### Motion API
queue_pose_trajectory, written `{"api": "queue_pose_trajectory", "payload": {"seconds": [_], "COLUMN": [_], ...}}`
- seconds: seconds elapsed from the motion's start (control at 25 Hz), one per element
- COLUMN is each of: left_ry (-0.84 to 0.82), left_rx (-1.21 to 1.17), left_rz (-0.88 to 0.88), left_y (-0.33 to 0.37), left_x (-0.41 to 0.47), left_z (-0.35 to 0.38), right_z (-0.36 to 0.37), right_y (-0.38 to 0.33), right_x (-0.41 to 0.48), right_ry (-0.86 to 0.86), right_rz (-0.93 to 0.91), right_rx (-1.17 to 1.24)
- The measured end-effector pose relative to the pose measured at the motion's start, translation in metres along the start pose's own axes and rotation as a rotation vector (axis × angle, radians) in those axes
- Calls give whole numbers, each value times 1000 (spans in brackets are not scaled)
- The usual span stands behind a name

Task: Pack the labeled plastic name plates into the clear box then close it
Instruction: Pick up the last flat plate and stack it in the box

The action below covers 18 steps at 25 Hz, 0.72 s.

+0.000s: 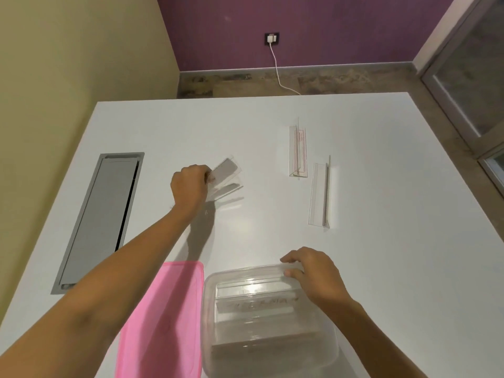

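Midway: left hand (191, 186) pinches a name plate (225, 173) mid-frame; right hand (313, 274) grips the clear box (207, 290), bottom centre.
Packed plates (256, 306) lie inside; two loose plates (297, 151) wait upper right; pink lid (163, 317) off.

Single head-worn wide-angle view, looking forward and steeply down on the white table (272, 126) from close; purple wall (313, 23) at frame top

Left hand (191, 186) pinches a name plate (225, 174); right hand (311, 271) holds the clear box (268, 323).
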State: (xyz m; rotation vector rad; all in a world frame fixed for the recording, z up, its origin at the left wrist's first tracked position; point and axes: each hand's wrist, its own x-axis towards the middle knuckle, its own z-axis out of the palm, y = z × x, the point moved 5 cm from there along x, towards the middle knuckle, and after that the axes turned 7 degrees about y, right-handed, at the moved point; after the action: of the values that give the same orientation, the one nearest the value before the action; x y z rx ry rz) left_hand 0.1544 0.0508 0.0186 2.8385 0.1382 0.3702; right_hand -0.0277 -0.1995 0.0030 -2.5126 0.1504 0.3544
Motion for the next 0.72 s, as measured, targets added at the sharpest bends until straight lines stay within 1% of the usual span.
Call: {"api": "queue_pose_trajectory", "payload": {"seconds": [0.08,0.2,0.32,0.4,0.48,0.6,0.72], "left_ry": [32,53,6,-50,-105,-152,-176], "left_rx": [-236,-619,-993,-1154,-1270,-1396,-1436], "left_rz": [-124,-286,-441,-521,-565,-622,-682], "left_y": [7,20,37,46,56,65,62], "left_x": [-11,-29,-60,-88,-115,-150,-170], "left_z": [-19,-46,-70,-79,-87,-98,-100], "right_z": [-8,-25,-41,-48,-53,-49,-36], "right_y": [1,-4,-19,-30,-37,-39,-34], "right_x": [-5,-8,-12,-14,-15,-20,-26], "right_ry": [34,132,216,245,216,50,-78], "right_rz": [37,24,-10,-41,-44,8,23], "right_rx": [109,259,399,468,542,658,712]}}
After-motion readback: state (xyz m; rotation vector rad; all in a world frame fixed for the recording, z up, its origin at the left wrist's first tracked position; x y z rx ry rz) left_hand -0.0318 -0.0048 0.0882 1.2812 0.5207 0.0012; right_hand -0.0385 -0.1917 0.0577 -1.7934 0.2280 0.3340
